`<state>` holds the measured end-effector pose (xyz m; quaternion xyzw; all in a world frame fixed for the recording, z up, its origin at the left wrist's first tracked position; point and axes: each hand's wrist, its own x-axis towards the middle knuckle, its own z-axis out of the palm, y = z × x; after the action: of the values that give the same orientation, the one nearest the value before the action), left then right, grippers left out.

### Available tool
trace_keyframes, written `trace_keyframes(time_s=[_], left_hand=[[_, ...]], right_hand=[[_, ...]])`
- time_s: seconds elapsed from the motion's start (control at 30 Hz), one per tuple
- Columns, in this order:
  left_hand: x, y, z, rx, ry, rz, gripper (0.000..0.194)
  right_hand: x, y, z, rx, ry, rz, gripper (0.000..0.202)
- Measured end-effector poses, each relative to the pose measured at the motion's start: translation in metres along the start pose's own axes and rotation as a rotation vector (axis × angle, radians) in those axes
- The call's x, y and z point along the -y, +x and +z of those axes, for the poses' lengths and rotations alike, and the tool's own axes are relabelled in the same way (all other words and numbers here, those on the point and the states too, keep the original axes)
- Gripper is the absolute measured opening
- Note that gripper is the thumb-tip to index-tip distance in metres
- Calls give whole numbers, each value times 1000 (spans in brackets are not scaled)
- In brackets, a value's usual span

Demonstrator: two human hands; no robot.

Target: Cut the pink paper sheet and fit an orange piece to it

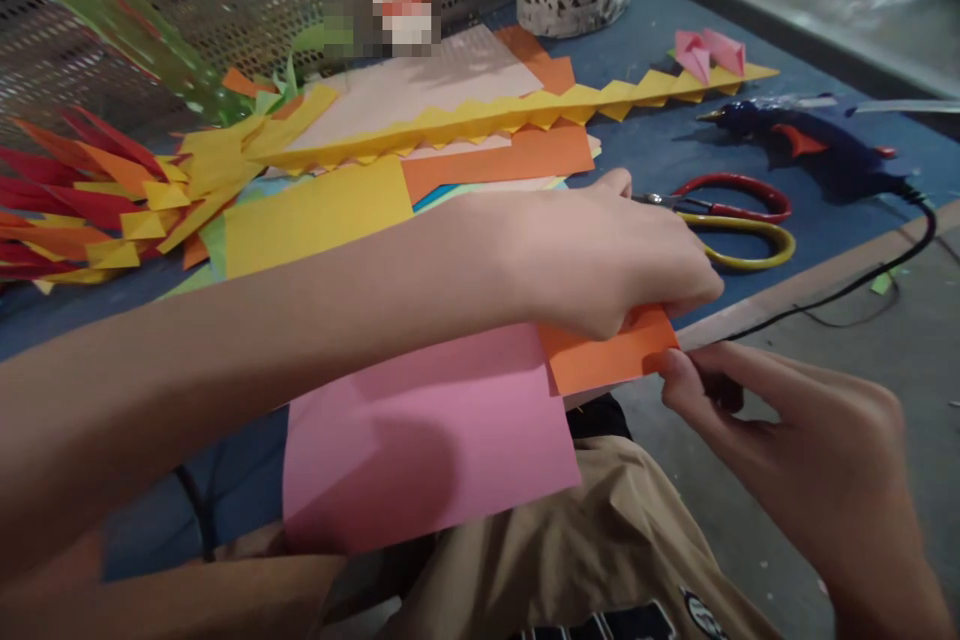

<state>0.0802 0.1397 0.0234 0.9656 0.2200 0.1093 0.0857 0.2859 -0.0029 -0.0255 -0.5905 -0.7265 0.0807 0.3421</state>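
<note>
Pinching straight-edged orange paper: right hand; left hand curled atop, grip hidden; pink sheet beside.

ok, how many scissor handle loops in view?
2: the red handle loop and the yellow handle loop, both on the blue tabletop to the right of the left hand, yellow nearer the person. The paper sheets could hide others.

The held orange piece and pink sheet look like smooth, matt paper.
</note>
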Motion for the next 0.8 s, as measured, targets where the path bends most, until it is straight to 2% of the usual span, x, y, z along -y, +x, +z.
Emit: trace_keyframes(time_s=[0.13, 0.3, 0.5, 0.8], left_hand=[[-7, -17, -7, -13, -29, 72, 22], [2, -25, -20, 172, -49, 327, 32], [9, -29, -14, 164, -115, 307, 31], [18, -32, -5, 124, -222, 314, 29]], right_hand=[[-2, 4, -6, 12, -34, 45, 27], [-6, 8, -13, 79, -26, 67, 21], [-8, 12, -19, 106, -14, 67, 14], [-9, 15, -24, 161, 50, 191, 26]])
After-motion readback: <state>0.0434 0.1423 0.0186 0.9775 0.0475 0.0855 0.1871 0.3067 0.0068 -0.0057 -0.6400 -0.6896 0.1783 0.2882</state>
